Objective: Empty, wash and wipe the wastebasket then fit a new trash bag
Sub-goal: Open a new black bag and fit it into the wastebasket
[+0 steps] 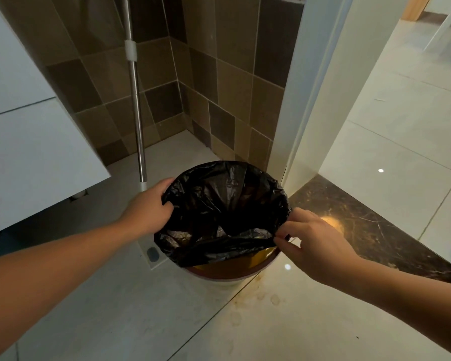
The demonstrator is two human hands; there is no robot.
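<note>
A round wastebasket with a brown rim stands on the tiled floor in the middle of the view. A black trash bag lines it, folded over the far, left and right parts of the rim. The near edge of the bag hangs slack inside, and the yellowish inner wall shows there. My left hand grips the bag's edge at the left rim. My right hand pinches the bag's edge at the right near rim.
A metal mop pole leans in the tiled corner behind the basket, its flat head on the floor beside the basket. A white cabinet overhangs at left. A white door frame and dark marble threshold lie to the right.
</note>
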